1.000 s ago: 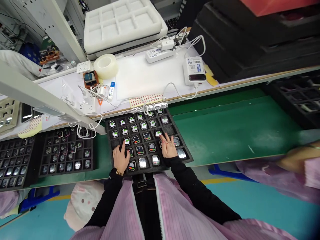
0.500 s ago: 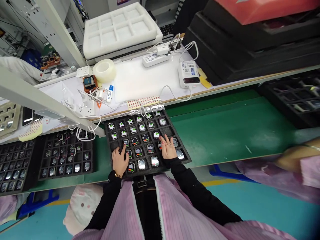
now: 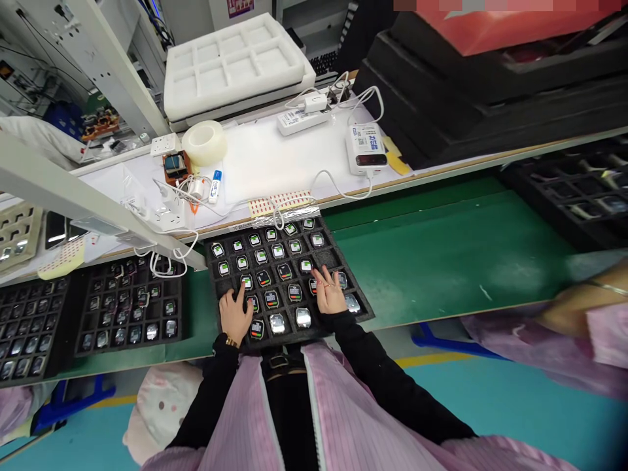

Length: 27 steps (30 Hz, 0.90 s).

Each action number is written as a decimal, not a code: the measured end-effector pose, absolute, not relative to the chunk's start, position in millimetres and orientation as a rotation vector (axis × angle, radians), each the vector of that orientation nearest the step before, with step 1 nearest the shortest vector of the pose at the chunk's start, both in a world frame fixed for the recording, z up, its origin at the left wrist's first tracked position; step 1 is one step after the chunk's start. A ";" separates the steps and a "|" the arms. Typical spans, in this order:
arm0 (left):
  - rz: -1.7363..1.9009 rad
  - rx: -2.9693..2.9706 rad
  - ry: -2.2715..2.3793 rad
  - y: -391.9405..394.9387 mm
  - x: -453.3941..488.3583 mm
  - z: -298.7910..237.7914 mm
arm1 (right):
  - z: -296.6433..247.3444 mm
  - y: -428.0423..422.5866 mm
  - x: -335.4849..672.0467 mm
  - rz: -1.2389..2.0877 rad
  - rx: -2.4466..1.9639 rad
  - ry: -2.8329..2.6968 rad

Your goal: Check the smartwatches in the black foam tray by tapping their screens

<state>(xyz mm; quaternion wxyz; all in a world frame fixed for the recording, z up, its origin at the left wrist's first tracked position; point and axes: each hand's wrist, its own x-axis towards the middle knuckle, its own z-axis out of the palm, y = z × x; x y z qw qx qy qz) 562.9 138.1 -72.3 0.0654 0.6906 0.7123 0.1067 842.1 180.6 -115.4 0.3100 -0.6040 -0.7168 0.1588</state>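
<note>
A black foam tray [image 3: 360, 297] lies in front of me with several square smartwatches in its compartments, many with lit screens. My left hand [image 3: 236, 317] rests over the tray's left side, its index finger stretched to the lower edge of one smartwatch [image 3: 246, 280] whose screen is white and green. Over the right part, my right hand [image 3: 330, 291] lies with fingers spread, a fingertip at the edge of another lit smartwatch [image 3: 306, 265]. Neither hand holds anything. Below the fingers, a few watches are partly hidden. The nearest row includes silvery, unlit screens [image 3: 303, 317].
More watch trays [image 3: 179, 288] stand left on the green bench [image 3: 441, 242], another tray [image 3: 544, 209] at right. The shelf above carries a tape roll [image 3: 203, 142], a white charger box [image 3: 366, 149] and looping cables. Another person's arm [image 3: 583, 311] reaches in at right.
The smartwatch under my left index finger has switched from a dark screen with white lines to a white and green one. My hands stay in nearly the same places; the view shifts slightly.
</note>
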 end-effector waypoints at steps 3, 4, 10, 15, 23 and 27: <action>0.325 2.081 2.151 137.6 563.0 -72.9 | -115.9 179.9 842.5 0.415 -1.593 -1.889; 0.329 2.080 2.152 137.1 563.2 -72.7 | -116.2 179.9 842.5 0.415 -1.593 -1.889; 0.372 2.058 2.154 134.8 564.4 -72.0 | -119.5 183.2 841.7 0.421 -1.609 -1.915; 0.430 1.988 2.171 137.9 563.7 -75.0 | -121.3 192.0 839.7 0.425 -1.626 -1.956; 0.476 1.873 2.222 146.3 563.7 -74.8 | -114.5 210.1 832.7 0.436 -1.608 -2.041; 0.510 1.852 2.225 149.5 562.0 -75.2 | -113.1 214.7 827.6 0.447 -1.605 -2.061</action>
